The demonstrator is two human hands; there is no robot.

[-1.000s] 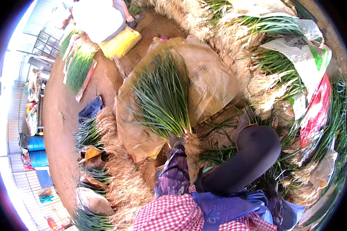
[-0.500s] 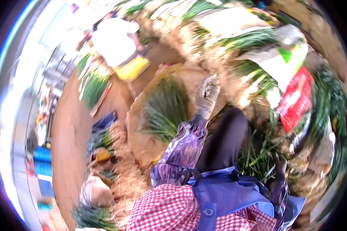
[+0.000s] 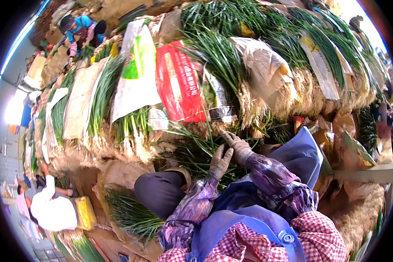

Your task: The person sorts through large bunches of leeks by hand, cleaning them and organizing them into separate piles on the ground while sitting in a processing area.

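My left hand (image 3: pixel 220 162), in a dirty greyish glove, is over loose green onion stalks (image 3: pixel 190 150) between my knees. Its fingertips point away from me with a gap between them. Close against it on the right is my gloved right hand (image 3: pixel 239 147), its fingers stretched toward the far left, by the pale roots at the pile's foot. I make out nothing firmly gripped in either hand, though thin green leaves pass close to the fingertips. Just beyond lies a red printed sack (image 3: pixel 179 83) across the stacked green onions (image 3: pixel 218 54).
A long bank of green onion bundles, roots toward me, spans the far side under white sacks (image 3: pixel 135 70). More green onions (image 3: pixel 131 209) lie on sacking by my left knee. A person in white (image 3: pixel 52 207) is at left, beside a yellow block (image 3: pixel 85 213); another in blue (image 3: pixel 84 30) works far left.
My view has swung to the right, so the red sack now sits ahead. My left hand, earlier raised over the sacking with curled fingers, has come beside my right hand over the loose stalks.
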